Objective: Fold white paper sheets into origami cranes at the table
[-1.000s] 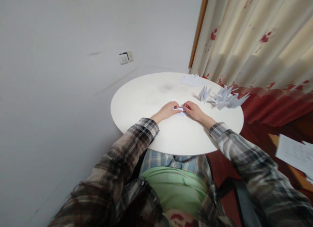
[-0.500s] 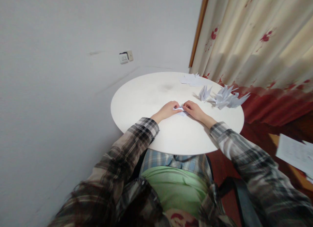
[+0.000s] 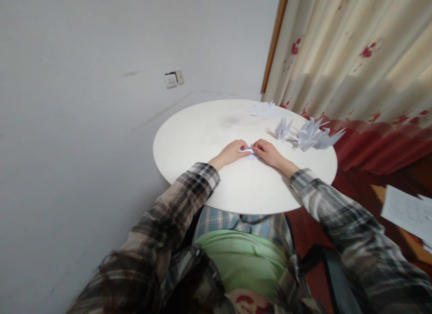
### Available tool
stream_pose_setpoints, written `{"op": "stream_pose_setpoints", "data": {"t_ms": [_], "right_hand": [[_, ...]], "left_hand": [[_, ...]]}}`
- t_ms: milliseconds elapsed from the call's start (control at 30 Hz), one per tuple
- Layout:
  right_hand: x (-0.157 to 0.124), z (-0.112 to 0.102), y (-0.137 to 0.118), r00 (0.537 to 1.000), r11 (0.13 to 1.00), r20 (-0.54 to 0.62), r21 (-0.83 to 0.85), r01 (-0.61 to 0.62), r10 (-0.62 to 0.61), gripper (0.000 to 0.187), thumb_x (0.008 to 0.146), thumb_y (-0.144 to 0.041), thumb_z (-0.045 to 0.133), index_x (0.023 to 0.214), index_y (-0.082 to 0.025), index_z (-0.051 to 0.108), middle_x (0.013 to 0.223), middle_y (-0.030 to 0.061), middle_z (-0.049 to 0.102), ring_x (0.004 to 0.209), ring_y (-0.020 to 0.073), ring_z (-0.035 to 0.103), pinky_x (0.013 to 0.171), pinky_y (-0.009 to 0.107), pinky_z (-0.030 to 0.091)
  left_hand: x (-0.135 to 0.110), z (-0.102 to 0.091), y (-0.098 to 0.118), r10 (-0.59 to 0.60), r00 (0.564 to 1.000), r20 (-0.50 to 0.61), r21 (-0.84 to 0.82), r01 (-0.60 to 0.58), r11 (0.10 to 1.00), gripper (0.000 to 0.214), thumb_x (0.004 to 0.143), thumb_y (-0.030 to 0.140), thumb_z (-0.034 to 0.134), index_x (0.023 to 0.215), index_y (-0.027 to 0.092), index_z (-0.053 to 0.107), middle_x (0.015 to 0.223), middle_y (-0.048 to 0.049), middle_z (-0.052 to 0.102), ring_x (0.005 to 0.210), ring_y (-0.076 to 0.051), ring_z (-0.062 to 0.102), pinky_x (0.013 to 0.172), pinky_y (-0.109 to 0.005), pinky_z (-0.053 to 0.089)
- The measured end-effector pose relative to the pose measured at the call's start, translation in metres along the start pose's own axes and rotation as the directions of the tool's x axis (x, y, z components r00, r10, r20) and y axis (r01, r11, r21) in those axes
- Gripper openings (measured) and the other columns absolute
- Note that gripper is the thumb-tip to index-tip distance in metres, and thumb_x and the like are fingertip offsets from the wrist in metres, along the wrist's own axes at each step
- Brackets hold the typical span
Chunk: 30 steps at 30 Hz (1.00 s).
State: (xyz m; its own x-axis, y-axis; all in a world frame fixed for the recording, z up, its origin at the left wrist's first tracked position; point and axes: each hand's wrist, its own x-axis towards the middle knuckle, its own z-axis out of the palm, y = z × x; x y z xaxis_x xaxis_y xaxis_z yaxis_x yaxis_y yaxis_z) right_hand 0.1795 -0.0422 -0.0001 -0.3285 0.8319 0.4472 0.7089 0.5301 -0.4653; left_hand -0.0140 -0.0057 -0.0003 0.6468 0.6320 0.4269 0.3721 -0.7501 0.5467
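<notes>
My left hand (image 3: 232, 152) and my right hand (image 3: 267, 152) meet at the middle of a round white table (image 3: 199, 134). Both pinch a small folded piece of white paper (image 3: 249, 151) that lies on the tabletop between their fingertips. Most of the paper is hidden under the fingers. Both forearms in plaid sleeves rest on the table's near part.
Several folded white paper figures (image 3: 310, 134) stand at the table's right side, one smaller figure (image 3: 282, 128) left of them. Flat paper sheets (image 3: 263, 110) lie at the far edge. A curtain (image 3: 354, 57) hangs right, a wall socket (image 3: 173, 79) left. Printed sheets (image 3: 407, 212) lie lower right.
</notes>
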Motion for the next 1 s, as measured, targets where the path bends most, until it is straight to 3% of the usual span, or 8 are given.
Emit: {"op": "stream_pose_setpoints", "data": {"t_ms": [1000], "right_hand": [[0.0001, 0.0009, 0.0005, 1.0, 1.0, -0.001, -0.01, 0.001, -0.001, 0.021, 0.086, -0.035, 0.044, 0.072, -0.02, 0.05, 0.077, 0.0048, 0.056, 0.074, 0.0175, 0.05, 0.073, 0.032, 0.039]], "left_hand": [[-0.0003, -0.0009, 0.0023, -0.009, 1.0, 0.005, 0.015, 0.009, 1.0, 0.022, 0.078, 0.036, 0.059, 0.07, 0.018, 0.049, 0.076, -0.0006, 0.054, 0.075, -0.014, 0.048, 0.072, -0.029, 0.037]]}}
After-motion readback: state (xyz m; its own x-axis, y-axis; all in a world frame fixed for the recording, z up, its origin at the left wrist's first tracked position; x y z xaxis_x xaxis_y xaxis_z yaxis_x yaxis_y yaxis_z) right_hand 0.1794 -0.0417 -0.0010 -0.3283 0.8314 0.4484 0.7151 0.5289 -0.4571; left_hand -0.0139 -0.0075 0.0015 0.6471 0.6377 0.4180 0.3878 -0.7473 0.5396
